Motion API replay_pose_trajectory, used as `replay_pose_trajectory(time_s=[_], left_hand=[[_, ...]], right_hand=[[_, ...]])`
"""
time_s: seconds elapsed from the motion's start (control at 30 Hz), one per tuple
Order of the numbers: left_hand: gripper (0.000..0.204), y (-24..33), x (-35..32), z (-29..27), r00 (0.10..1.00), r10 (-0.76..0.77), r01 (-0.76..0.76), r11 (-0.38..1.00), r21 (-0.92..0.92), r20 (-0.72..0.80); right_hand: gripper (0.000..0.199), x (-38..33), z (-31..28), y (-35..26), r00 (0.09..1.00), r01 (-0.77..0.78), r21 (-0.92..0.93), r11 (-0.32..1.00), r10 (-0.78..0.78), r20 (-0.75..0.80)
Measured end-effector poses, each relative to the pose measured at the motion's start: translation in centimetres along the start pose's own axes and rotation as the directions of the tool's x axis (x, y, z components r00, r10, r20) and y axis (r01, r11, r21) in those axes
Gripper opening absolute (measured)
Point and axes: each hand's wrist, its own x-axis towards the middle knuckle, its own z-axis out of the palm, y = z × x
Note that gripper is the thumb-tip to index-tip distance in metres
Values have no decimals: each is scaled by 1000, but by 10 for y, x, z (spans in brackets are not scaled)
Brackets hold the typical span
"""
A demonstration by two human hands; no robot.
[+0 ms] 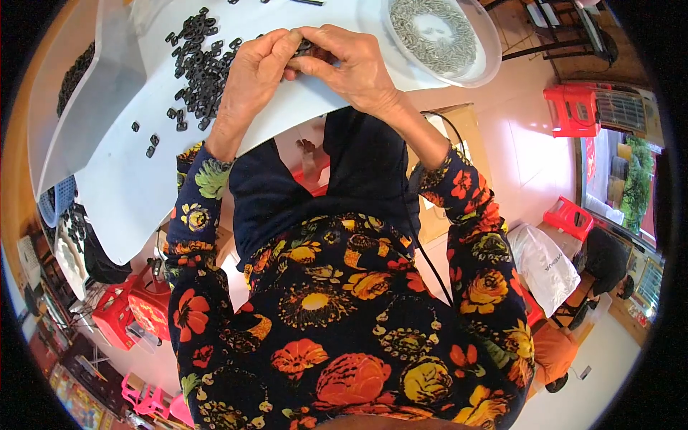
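Floral sleeves over white table, pale, perhaps tiled floor.

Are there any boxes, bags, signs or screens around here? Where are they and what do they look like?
Cardboard box: brown, squarish, on the floor under the table's right side.
White plastic bag: soft, lumpy, dark print, on the floor at right beside a red stool.
Red sign: narrow upright strip by the window, far right.
No screens in view.
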Motion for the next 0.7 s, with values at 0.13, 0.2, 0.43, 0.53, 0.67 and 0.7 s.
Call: replay_pose_trajectory(time_s=[0.13, 0.2, 0.43, 0.53, 0.67, 0.7], left_hand=[[32, 0, 2, -5, 998, 6, -8, 1000, 24, 59], [32, -1, 2, -4, 996, 39, -42, 999, 34, 83], [32, 2, -3, 2, 999, 52, -53, 998, 43, 11], [31, 1, -4, 2, 999, 47, -47, 999, 25, 10], [30, 2, -2, 2, 994, 100, -102, 992, 70, 32], [30, 3, -2, 3, 993, 111, -114, 990, 80, 38]], right_hand=[[26, 0, -1, 2, 998, 65, -52, 997, -65, -3], [27, -1, 0, 2, 997, 82, -44, 996, -83, -9], [21, -1, 0, -2, 993, 114, -56, 992, -115, -21], [19, -2, 1, -1, 994, 105, -68, 992, -107, -23], [17, -2, -1, -4, 996, 87, -100, 991, -90, -18], [17, -2, -1, -3, 996, 85, -99, 991, -87, -16]])
